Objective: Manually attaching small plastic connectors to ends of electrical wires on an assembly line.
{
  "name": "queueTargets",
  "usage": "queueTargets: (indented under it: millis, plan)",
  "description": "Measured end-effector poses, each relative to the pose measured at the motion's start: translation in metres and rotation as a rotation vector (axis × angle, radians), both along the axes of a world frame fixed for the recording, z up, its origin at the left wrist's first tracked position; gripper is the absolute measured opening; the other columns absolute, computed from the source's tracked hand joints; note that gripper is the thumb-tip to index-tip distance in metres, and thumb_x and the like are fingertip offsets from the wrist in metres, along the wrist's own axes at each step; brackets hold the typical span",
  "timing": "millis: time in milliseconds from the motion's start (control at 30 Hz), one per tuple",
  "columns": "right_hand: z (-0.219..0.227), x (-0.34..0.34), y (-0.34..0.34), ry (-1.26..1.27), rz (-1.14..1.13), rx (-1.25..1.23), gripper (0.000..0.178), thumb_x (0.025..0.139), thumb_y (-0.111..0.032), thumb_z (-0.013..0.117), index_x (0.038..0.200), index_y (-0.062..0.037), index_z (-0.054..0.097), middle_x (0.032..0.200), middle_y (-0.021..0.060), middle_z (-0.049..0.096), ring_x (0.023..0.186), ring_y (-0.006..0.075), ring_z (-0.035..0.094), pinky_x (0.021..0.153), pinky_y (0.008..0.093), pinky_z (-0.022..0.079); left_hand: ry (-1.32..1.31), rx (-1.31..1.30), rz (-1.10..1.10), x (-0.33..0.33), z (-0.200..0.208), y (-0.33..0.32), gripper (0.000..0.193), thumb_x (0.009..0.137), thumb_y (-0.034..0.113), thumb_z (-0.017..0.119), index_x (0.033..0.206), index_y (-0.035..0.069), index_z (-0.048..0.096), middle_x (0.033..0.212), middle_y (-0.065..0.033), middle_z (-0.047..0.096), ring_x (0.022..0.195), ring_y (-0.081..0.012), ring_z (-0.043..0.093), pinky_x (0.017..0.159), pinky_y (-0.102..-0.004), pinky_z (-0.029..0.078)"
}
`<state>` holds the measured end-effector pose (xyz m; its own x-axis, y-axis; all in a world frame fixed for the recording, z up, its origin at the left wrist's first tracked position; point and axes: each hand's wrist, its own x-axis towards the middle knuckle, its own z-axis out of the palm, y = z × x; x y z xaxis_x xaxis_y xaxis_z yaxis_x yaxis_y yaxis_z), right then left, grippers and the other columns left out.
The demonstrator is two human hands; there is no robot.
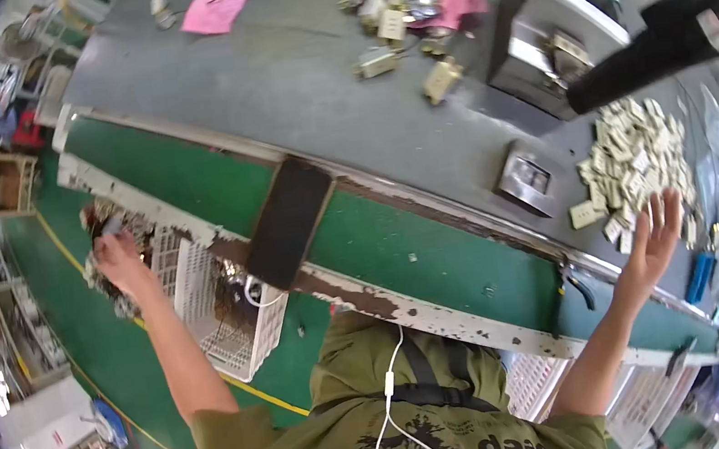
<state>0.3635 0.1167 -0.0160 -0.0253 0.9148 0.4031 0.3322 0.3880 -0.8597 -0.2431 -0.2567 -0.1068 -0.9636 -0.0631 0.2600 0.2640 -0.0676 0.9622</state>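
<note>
My left hand (118, 258) is stretched far out to the left, over a cluster of small mixed metal parts (117, 300) beside a white plastic basket (208, 324). Its fingertips are small and blurred against the parts, so I cannot tell whether they grip anything. On the right, my right hand (656, 242) is raised at the bench edge with its fingers stretched out, holding nothing. It is nearest to a heap of small cream-coloured plastic pieces (634, 154). A square metal fixture (526, 178) sits on the bench left of that heap.
A grey machine housing (527, 45) with a black arm (657, 49) stands at the right of the bench (281, 61). Several cream socket-like parts (391, 25) lie farther back with pink paper (216, 10). Pliers (577, 286), a blue-handled tool (702, 273) and a dark flat pad (290, 220) lie along the front.
</note>
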Motion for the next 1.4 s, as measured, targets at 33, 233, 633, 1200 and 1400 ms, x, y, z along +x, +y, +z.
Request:
queueTargets:
  millis: [33, 233, 633, 1200, 1400]
  plan:
    - [-0.003, 0.001, -0.002, -0.035, -0.007, 0.014, 0.053, 0.097, 0.0, 0.048, 0.146, -0.0005, 0.029, 0.15, 0.0134, 0.034, 0.133, 0.0271, 0.041, 0.109, 0.0388, 0.035, -0.172, 0.042, 0.096, 0.007, -0.026, -0.016, 0.036, 0.094, 0.023, 0.061, 0.115, -0.006, 0.052, 0.111, -0.0133, 0.058, 0.098, -0.0232, 0.059, 0.087, -0.0326, 0.051]
    - [-0.009, -0.018, -0.005, -0.037, 0.075, -0.036, 0.05, 0.099, -0.007, 0.048, 0.146, -0.002, 0.032, 0.147, 0.0145, 0.038, 0.13, 0.0261, 0.045, 0.108, 0.0381, 0.037, -0.795, 0.283, 0.032, 0.058, -0.197, -0.181, 0.033, 0.096, 0.03, 0.058, 0.112, 0.001, 0.055, 0.104, -0.0077, 0.061, 0.097, -0.0184, 0.06, 0.081, -0.0285, 0.05]
    - [-0.01, -0.023, -0.023, -0.066, 0.098, -0.071, 0.046, 0.098, -0.005, 0.05, 0.143, -0.0019, 0.038, 0.145, 0.0104, 0.042, 0.128, 0.0228, 0.046, 0.106, 0.0349, 0.038, -0.995, 0.298, 0.34, -0.014, -0.162, -0.144, 0.049, 0.098, 0.03, 0.051, 0.134, -0.002, 0.041, 0.127, -0.0188, 0.052, 0.113, -0.0335, 0.054, 0.098, -0.0413, 0.049]
    - [-0.006, -0.057, -0.035, -0.017, 0.288, -0.09, 0.045, 0.093, 0.007, 0.047, 0.138, 0.0005, 0.043, 0.142, 0.014, 0.044, 0.118, 0.0208, 0.055, 0.099, 0.033, 0.045, 0.659, -0.645, -1.007, 0.211, 0.098, 0.307, 0.04, 0.083, 0.02, 0.07, 0.118, 0.006, 0.056, 0.122, -0.014, 0.057, 0.117, -0.031, 0.052, 0.1, -0.0396, 0.041]
    - [-0.001, -0.068, -0.05, -0.149, 0.46, -0.052, 0.039, 0.088, 0.009, 0.053, 0.126, -0.0003, 0.052, 0.132, 0.0147, 0.052, 0.109, 0.0209, 0.059, 0.093, 0.0324, 0.048, 0.682, -0.888, -1.066, 0.247, 0.093, 0.343, 0.046, 0.081, 0.026, 0.071, 0.118, 0.006, 0.055, 0.11, -0.0154, 0.061, 0.108, -0.0332, 0.056, 0.094, -0.0409, 0.044]
